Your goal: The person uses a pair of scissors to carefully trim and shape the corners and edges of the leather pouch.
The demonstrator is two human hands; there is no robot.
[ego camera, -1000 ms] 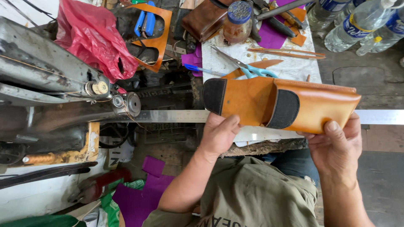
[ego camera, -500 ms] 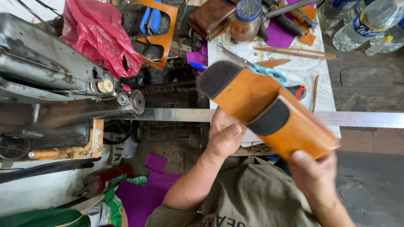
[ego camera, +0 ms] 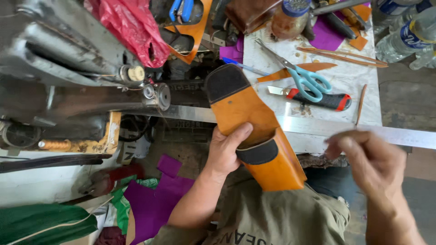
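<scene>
My left hand [ego camera: 227,152] grips an orange leather pouch [ego camera: 254,124] by its middle, thumb over the front edge. The pouch has a flap with a black fastening patch [ego camera: 225,81] at the top and a second black patch [ego camera: 257,153] on the body. It points up and left toward the sewing machine [ego camera: 68,72]. My right hand [ego camera: 370,165] hovers to the right of the pouch, blurred, fingers loosely curled, holding nothing that I can see.
A long steel ruler [ego camera: 345,131] lies across the bench edge. On the white board sit teal-handled scissors [ego camera: 304,77], a red and black utility knife [ego camera: 318,97], a jar [ego camera: 288,18], leather scraps and plastic bottles [ego camera: 404,31]. Purple scraps [ego camera: 154,199] lie on the floor.
The pouch has swung from lying crosswise to standing nearly upright. My right hand has let go of its lower end and moved off to the right; only my left hand holds it now.
</scene>
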